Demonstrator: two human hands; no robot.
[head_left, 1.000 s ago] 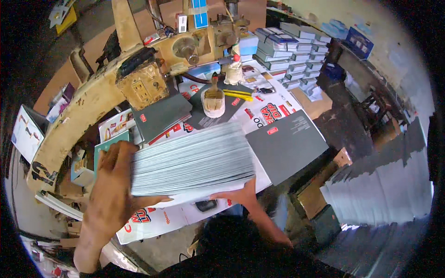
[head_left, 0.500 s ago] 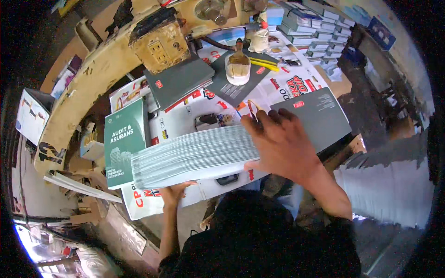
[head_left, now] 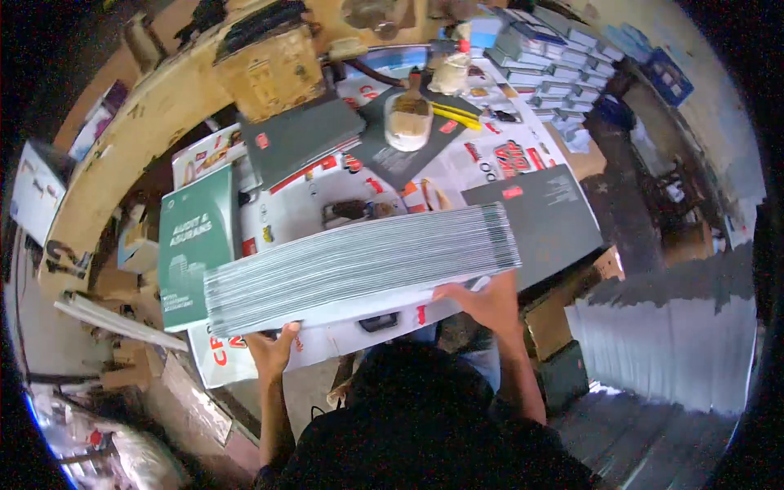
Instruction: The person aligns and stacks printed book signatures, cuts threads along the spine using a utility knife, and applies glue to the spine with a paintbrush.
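Note:
Both my hands hold a thick, wide stack of pages point(head_left: 359, 265), whose many layered grey-white edges face me. My left hand point(head_left: 271, 347) grips the near lower edge at the left, thumb showing, other fingers hidden beneath the stack. At the right end, my right hand point(head_left: 488, 304) has its thumb along the near edge, with its fingers mostly hidden under or behind it. The stack's left end overlaps a green-covered book point(head_left: 196, 245). Beyond its right end lies a dark grey cover point(head_left: 547, 216).
Dark grey covers point(head_left: 306, 139) lie farther back. A white tub point(head_left: 407, 135) holds a brush point(head_left: 414, 94), beside a yellow-handled tool point(head_left: 457, 116). A wooden box point(head_left: 269, 77) and a white bottle point(head_left: 449, 73) stand behind. Stacked books point(head_left: 563, 73) rise at the far right.
My right hand has moved from on top of the stack down to its near right edge, uncovering the right end. My left hand stays at the near left edge. The whole view has shifted slightly.

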